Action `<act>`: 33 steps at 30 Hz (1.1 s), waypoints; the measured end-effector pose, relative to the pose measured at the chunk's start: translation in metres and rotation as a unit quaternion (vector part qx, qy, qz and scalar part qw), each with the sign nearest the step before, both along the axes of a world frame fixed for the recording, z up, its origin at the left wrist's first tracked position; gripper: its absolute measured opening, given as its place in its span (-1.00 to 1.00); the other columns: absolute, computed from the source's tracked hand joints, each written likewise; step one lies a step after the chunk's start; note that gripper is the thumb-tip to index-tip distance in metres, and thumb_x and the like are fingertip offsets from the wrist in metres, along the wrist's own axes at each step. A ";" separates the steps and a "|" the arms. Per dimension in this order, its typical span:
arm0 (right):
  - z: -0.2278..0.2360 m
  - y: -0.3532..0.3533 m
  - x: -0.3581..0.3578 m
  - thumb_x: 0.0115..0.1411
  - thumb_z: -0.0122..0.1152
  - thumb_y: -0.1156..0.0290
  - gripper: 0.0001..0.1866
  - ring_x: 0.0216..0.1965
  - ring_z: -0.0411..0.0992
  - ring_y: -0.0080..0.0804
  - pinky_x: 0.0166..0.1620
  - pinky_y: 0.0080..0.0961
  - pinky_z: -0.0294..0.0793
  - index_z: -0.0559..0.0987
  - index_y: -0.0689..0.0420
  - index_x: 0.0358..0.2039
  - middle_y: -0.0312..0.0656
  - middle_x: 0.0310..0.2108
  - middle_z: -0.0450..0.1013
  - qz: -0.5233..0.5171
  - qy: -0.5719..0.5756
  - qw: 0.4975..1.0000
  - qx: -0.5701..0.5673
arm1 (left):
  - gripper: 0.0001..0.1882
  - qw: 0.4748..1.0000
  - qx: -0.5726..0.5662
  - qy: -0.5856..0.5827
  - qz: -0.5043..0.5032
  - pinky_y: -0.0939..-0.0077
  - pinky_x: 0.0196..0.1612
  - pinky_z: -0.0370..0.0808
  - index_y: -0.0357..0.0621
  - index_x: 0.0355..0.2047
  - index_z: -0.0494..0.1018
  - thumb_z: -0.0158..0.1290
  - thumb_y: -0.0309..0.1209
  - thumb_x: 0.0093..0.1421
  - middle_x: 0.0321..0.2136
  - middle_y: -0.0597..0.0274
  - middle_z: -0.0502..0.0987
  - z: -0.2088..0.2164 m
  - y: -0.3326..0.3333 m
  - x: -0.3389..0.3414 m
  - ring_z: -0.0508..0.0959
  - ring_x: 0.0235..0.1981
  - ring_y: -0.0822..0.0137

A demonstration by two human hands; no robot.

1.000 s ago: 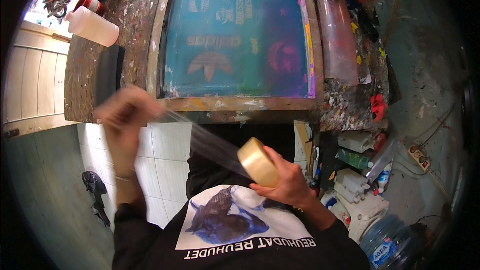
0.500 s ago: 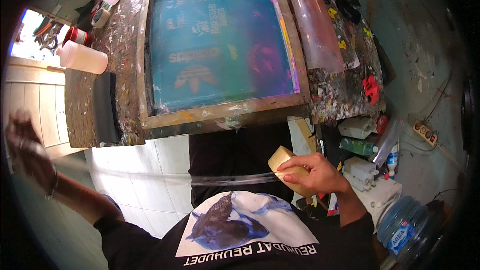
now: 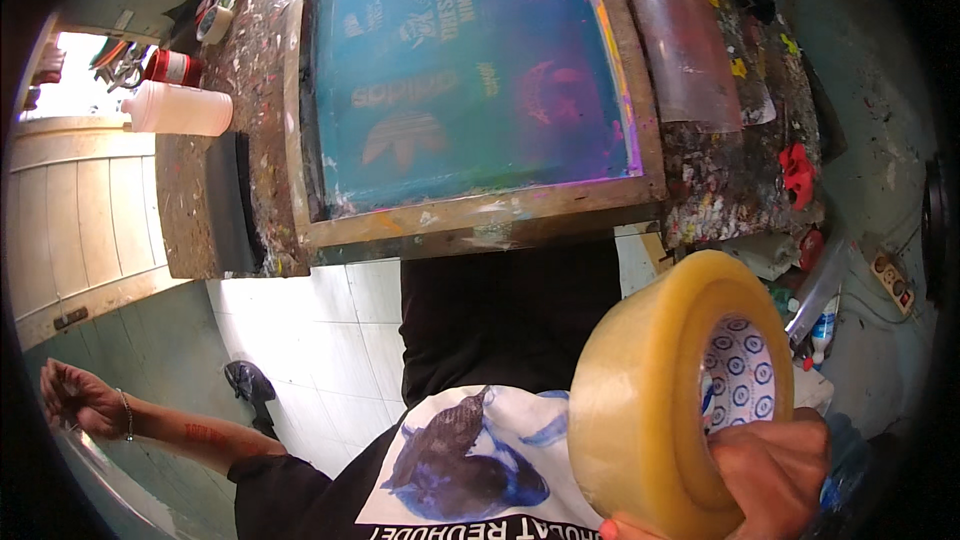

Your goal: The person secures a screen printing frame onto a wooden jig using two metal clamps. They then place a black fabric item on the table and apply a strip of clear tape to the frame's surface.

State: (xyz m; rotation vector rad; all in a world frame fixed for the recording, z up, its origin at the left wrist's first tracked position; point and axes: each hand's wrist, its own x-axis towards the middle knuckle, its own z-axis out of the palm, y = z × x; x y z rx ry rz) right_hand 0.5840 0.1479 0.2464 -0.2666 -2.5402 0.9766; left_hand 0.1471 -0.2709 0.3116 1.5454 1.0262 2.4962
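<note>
My right hand (image 3: 775, 470) grips a large roll of clear yellowish packing tape (image 3: 630, 390), raised close in front of me. Its fingers reach into the roll's printed core, and a thumb or fingertip shows below. Far out at the left, my left hand (image 3: 85, 402) has its fingers curled together on the free end of the tape. A shiny see-through strip (image 3: 110, 475) runs down from that hand along the lower left rim; its middle stretch is out of sight. Beyond my lap, a wooden-framed printing screen (image 3: 480, 223) with blue-green mesh and faint designs lies on the table.
The paint-spattered table (image 3: 735, 185) carries a clear plastic roll (image 3: 690, 50) and a red clip-like thing (image 3: 797, 177) on the right. At left are a dark flat strip (image 3: 232, 205), a pinkish bottle (image 3: 182, 108) and a red can (image 3: 172, 67). A power strip (image 3: 890, 282) hangs at far right.
The tape roll and my right hand have come up much nearer the camera. My left hand has dropped lower at the left, and the strip no longer crosses in front of my lap.
</note>
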 end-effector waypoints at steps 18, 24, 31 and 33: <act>-0.201 0.122 0.074 0.19 0.30 0.23 -0.69 -0.54 0.47 -0.02 -0.49 -0.19 0.46 0.63 -0.10 -0.03 0.00 -0.45 0.37 -0.351 -0.164 0.893 0.228 | -0.82 0.897 -0.008 -0.333 -0.290 0.42 -0.17 0.16 -0.11 -0.48 0.25 -0.12 -0.53 0.30 -0.41 0.29 0.10 -0.098 0.137 -0.067 0.16 -0.35 0.34; -0.240 0.125 0.069 0.20 0.27 0.12 -0.49 -0.57 0.49 0.01 -0.49 -0.14 0.53 0.47 -0.28 0.18 -0.01 -0.40 0.35 -0.341 -0.271 0.858 0.272 | -0.84 0.852 0.045 -0.356 -0.380 0.42 -0.13 0.13 -0.04 -0.49 0.26 -0.14 -0.48 0.26 -0.35 0.31 0.08 -0.087 0.195 -0.044 0.16 -0.28 0.36; -0.141 0.090 0.051 0.01 0.48 0.22 -0.02 -0.01 0.44 -0.04 -0.12 -0.17 0.57 0.15 0.15 0.36 0.20 0.06 0.35 -0.362 -0.134 0.890 0.241 | -0.51 0.846 0.036 -0.386 -0.366 0.05 0.35 -0.18 -0.14 -0.46 0.29 -0.42 -0.11 0.48 -0.28 0.22 0.15 -0.061 0.169 -0.063 0.22 -0.08 0.24; -0.101 0.051 0.036 -0.03 0.51 0.30 -0.18 -0.01 0.44 -0.13 -0.12 -0.24 0.54 0.34 0.11 0.24 0.00 0.03 0.38 -0.258 0.093 0.961 -0.030 | -0.52 0.850 0.024 -0.389 -0.354 -0.03 0.45 -0.31 -0.18 -0.40 0.28 -0.44 -0.11 0.50 -0.22 0.16 0.17 -0.062 0.164 -0.080 0.22 0.02 0.19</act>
